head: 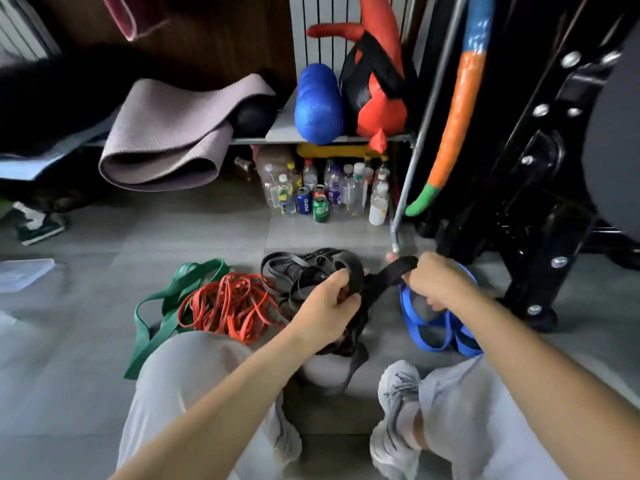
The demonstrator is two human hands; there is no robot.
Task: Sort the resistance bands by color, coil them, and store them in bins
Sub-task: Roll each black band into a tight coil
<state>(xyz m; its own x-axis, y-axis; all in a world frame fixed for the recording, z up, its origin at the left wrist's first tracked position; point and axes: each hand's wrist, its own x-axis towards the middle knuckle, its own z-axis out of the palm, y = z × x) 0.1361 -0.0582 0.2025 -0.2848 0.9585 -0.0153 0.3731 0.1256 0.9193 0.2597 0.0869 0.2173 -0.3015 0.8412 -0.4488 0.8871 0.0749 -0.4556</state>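
Head view — flat, wide black band (pixel 390 274), partly coiled

The blue can (pixel 304 201) reads PEPSI (other labels too blurred).

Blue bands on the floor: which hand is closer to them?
The right hand. It grips a black band right over the blue bands; the left hand grips the same band farther left, over the black pile.

both hands (pixel 325 301) gripping black band (pixel 388 275)
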